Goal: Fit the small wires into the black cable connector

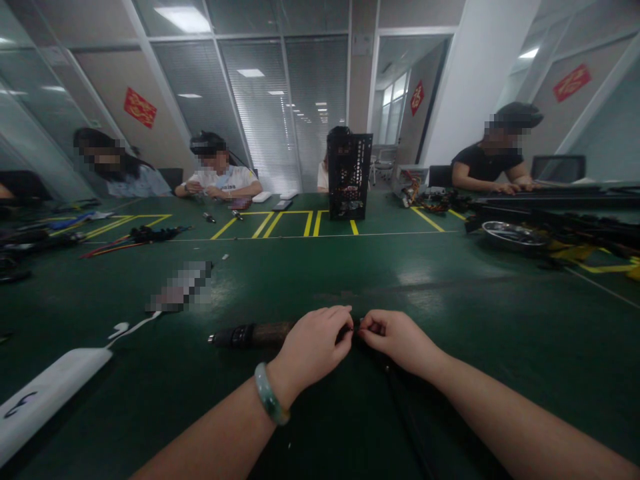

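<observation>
My left hand (pixel 314 347) and my right hand (pixel 395 339) meet at the middle of the green table (pixel 320 280), fingertips nearly touching. Both are closed in a pinch around a small dark thing between them, too small to name. A dark cylindrical tool (pixel 250 335) lies on the table and runs left from under my left hand. A dark cable or strap (pixel 400 400) trails from my right hand toward me. A green bangle (pixel 270 395) circles my left wrist.
A white flat device (pixel 45 395) with a cord lies front left. A black computer case (pixel 350 176) stands at the back centre. Cables and tools (pixel 135 236) lie left, a metal bowl (pixel 514 235) and black parts right. Several people sit around the far side.
</observation>
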### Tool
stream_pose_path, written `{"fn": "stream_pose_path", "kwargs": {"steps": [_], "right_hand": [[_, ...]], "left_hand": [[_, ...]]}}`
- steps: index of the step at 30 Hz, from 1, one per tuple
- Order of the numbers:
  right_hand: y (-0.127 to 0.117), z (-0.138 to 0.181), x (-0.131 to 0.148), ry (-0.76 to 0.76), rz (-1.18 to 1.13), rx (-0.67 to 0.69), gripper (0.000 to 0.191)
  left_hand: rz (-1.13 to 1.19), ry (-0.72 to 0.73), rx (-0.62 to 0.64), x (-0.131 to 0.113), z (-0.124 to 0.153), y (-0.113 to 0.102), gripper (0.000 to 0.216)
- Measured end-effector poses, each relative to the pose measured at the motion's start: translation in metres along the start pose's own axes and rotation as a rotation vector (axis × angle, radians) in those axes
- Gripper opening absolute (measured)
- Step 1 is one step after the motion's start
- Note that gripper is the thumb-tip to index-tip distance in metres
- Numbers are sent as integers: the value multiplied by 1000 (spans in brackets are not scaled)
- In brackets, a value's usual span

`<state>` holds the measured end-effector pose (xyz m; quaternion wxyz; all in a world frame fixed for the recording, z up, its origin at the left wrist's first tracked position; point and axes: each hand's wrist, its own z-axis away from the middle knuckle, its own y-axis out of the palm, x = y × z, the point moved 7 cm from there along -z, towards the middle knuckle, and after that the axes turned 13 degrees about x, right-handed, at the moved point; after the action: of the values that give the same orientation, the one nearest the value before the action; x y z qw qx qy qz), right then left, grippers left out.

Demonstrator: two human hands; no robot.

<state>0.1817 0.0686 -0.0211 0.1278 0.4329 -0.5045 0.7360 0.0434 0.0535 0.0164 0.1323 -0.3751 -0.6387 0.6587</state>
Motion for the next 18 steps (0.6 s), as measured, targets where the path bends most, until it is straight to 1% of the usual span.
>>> {"fn": "stream_pose_path", "kwargs": {"steps": [6, 18], "right_hand": [[0, 0, 1, -9, -9, 2, 12], [-1, 0, 2, -8, 12, 2, 11]], "left_hand": [[-5, 6, 0, -1, 0, -1, 11], [2, 13, -2, 0, -1, 0, 7]]}}
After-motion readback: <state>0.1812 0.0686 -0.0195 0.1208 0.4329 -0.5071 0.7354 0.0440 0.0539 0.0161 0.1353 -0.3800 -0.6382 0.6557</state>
